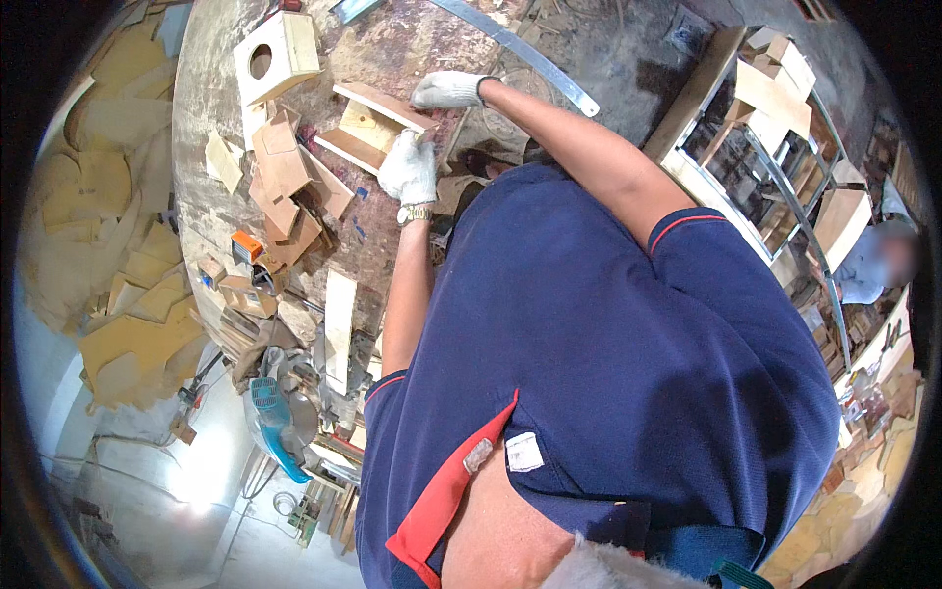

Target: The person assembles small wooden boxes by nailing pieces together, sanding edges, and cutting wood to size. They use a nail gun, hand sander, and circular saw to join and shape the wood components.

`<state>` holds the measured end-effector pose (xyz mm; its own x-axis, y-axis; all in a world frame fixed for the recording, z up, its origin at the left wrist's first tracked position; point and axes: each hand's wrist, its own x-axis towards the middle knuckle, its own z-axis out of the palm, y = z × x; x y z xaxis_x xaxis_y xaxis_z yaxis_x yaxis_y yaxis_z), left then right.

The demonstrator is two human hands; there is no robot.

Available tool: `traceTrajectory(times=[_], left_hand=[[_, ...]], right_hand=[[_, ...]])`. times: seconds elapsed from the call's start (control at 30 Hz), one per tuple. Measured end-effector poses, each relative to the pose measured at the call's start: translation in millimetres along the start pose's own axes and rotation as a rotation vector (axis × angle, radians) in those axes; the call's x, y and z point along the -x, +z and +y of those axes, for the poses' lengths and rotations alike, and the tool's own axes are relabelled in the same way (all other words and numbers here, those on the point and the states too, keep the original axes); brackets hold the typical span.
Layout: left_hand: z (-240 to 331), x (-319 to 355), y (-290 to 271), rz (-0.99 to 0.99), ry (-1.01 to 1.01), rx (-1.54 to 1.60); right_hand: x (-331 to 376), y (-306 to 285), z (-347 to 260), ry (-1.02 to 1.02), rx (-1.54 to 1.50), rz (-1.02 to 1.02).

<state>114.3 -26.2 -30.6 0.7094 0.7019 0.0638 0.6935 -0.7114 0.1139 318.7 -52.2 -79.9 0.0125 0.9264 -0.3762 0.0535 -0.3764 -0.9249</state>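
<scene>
An open wooden box frame (365, 128) of light boards lies on the worn workbench (211, 118). My left hand (410, 167), in a white glove with a wristwatch below it, grips the frame's near right corner. My right hand (446, 90), also in a white glove, holds the end of the frame's far board. My blue shirt with red trim fills the lower middle of the view.
A small wooden box with a round hole (275, 57) stands at the bench's far left. Cut wood pieces (285, 187) and a plank (339, 329) lie left of my arm. A teal power saw (275, 422) sits lower left. A metal strip (520, 49) curves across the top. Shelves of wooden boxes (775, 98) and another person (878, 260) are at right.
</scene>
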Motion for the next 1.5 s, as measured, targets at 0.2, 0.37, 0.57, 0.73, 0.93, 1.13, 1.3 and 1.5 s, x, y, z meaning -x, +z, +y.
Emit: traceTrajectory(times=[0.2,0.37,0.57,0.73,0.93,1.13,1.3,1.5], left_hand=[[3,0,-2,-0.009,-0.018,-0.008],[4,-3,-23,-0.095,0.063,-0.023],[-4,0,-59,-0.059,0.043,-0.105],[-27,5,-59,-0.156,0.151,-0.111],[-58,10,-52,-0.159,0.23,0.106],[-85,16,-48,-0.157,0.285,0.038],[-84,11,-42,-0.174,0.28,0.054],[-73,11,-45,-0.203,0.195,0.069]], right_hand=[[2,1,35,-0.288,-0.046,-0.019],[12,0,29,-0.262,-0.017,-0.008],[26,-4,9,-0.176,0.045,0.008],[37,2,1,-0.233,0.239,0.052],[25,12,14,-0.487,0.555,0.171],[23,12,20,-0.46,0.569,0.156],[22,15,21,-0.49,0.608,0.195],[26,9,7,-0.456,0.645,0.114]])
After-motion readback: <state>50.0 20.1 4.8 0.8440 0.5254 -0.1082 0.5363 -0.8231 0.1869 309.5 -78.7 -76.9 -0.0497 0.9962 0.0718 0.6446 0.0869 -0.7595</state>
